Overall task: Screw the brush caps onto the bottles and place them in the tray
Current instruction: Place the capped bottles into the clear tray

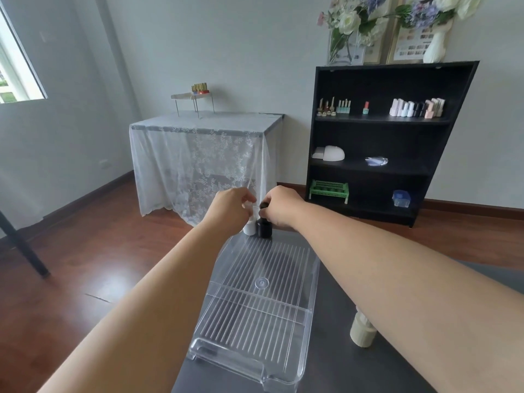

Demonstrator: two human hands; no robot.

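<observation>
A clear ribbed plastic tray lies on the dark table in front of me, with nothing in it. Just beyond its far edge stand a white bottle and a black bottle, side by side. My left hand is closed over the top of the white bottle, hiding its cap. My right hand pinches the black cap above the black bottle. A cream bottle stands at the right of the tray, partly hidden behind my right forearm.
The dark table carries the tray. Beyond it are a wooden floor, a lace-covered table and a black shelf unit with several small bottles. A black table leg stands at the left.
</observation>
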